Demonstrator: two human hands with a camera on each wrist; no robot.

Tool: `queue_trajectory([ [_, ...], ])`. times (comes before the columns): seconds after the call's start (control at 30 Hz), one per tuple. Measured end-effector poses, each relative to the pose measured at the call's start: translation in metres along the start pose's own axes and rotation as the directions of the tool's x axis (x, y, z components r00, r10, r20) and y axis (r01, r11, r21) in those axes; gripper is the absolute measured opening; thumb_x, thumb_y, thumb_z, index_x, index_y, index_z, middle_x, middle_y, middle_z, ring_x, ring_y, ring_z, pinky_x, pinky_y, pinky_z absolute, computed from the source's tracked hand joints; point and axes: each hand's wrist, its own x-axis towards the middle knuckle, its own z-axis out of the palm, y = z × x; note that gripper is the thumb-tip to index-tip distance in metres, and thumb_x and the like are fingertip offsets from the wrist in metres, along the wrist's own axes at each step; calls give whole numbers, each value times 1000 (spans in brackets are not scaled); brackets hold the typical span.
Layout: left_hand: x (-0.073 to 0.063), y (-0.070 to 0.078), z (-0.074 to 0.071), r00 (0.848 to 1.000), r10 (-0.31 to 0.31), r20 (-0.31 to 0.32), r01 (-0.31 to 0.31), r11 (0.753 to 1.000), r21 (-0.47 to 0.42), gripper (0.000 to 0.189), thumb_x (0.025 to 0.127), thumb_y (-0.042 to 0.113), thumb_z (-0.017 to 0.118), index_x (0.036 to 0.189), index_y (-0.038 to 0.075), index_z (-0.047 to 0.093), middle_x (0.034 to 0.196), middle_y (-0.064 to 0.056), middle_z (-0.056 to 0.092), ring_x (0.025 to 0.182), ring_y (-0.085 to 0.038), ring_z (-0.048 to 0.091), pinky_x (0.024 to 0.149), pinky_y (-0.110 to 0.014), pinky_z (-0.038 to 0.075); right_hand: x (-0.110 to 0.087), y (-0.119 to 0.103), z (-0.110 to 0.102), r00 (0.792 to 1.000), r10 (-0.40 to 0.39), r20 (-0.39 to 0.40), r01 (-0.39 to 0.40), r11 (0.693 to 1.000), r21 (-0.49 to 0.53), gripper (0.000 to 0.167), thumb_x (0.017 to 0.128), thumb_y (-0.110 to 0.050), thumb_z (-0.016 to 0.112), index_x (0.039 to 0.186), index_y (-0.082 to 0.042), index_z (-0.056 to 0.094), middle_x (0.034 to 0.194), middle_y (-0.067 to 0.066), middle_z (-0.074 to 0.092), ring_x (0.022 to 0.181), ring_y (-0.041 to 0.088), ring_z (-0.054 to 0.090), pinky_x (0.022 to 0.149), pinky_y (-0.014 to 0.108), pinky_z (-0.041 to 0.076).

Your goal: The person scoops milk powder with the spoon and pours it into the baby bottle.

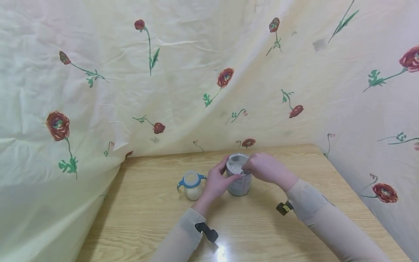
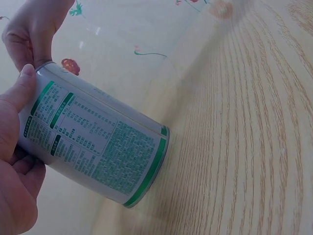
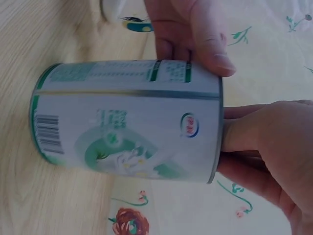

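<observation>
A milk powder can (image 1: 239,185) with a white and green printed label stands upright on the table, its top uncovered and something pale inside. My left hand (image 1: 217,181) grips its left side, thumb near the rim, as the left wrist view also shows around the can (image 2: 93,137). Over the right part of the rim is my right hand (image 1: 263,167), its bent fingers reaching into the mouth of the can (image 3: 127,122). A small greyish bit shows by those fingertips, but what they hold is hidden by the hand and rim.
Left of the can, a baby bottle (image 1: 193,191) with blue handles and a pale lid stands close to my left wrist. The wooden table (image 1: 147,218) ends at a flowered cloth (image 1: 183,91) behind and at the sides. Dark wrist cameras sit on both sleeves.
</observation>
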Motion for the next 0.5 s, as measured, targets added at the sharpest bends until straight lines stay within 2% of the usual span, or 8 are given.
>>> queue_trajectory([
  [0.13, 0, -1, 0, 1000, 13, 8, -13, 1000, -6, 90, 90, 34, 90, 165, 13, 43, 168, -8, 42, 151, -29, 45, 121, -44, 42, 2, 1, -1, 997, 56, 57, -61, 994, 91, 13, 87, 1, 85, 91, -12, 85, 84, -4, 77, 73, 9, 70, 65, 30, 63],
  [0.23, 0, -1, 0, 1000, 22, 11, -22, 1000, -4, 90, 91, 33, 89, 165, 12, 42, 168, -9, 42, 151, -29, 45, 121, -44, 42, 3, 2, -2, 989, 105, 101, -121, 976, 179, 12, 91, -2, 81, 94, -12, 85, 87, -6, 78, 75, 6, 69, 68, 32, 63],
  [0.33, -1, 0, 0, 1000, 19, 14, -19, 1000, 5, 90, 91, 33, 89, 165, 13, 42, 168, -6, 42, 151, -27, 44, 121, -43, 43, 3, 4, -2, 982, 147, 121, -175, 949, 264, 11, 94, -3, 78, 98, -9, 86, 91, -4, 79, 78, 5, 70, 71, 32, 64],
  [0.5, -1, 1, -1, 1000, 8, 14, -9, 1000, 14, 90, 92, 35, 88, 165, 14, 42, 168, -5, 42, 151, -27, 44, 121, -43, 42, -2, 3, -1, 965, 242, 101, -262, 889, 376, 11, 97, -4, 77, 104, -6, 85, 97, 1, 81, 83, 8, 74, 73, 34, 65],
])
